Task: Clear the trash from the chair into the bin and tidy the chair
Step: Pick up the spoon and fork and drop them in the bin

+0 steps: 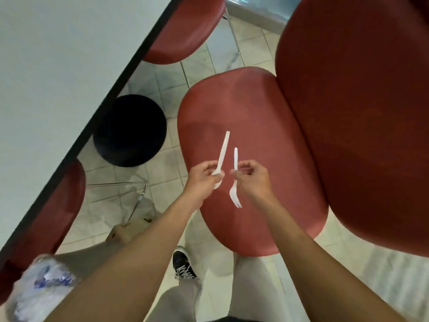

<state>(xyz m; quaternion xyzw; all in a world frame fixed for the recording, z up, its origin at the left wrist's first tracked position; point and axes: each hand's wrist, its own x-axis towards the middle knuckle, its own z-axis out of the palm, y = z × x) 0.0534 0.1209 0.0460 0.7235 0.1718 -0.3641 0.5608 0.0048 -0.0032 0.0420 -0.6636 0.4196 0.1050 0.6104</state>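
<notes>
Fingers of left hand (204, 176) pinch white plastic spoon (223, 152); fingers of right hand (251, 176) pinch white plastic fork (235, 194), both over red chair seat (255, 126); black bin (130, 130) beside chair.

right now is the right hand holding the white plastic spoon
No, the right hand pinches the white plastic fork, tines down, while the left hand holds the spoon.

There were three red chairs, the nearest (243, 117) at centre, one (185, 31) at twelve o'clock, one (53, 205) at eight, one white spoon (223, 152), one white fork (235, 194), one black bin (130, 130), one table (58, 66), and two hands, left (205, 175) and right (251, 176).
</notes>
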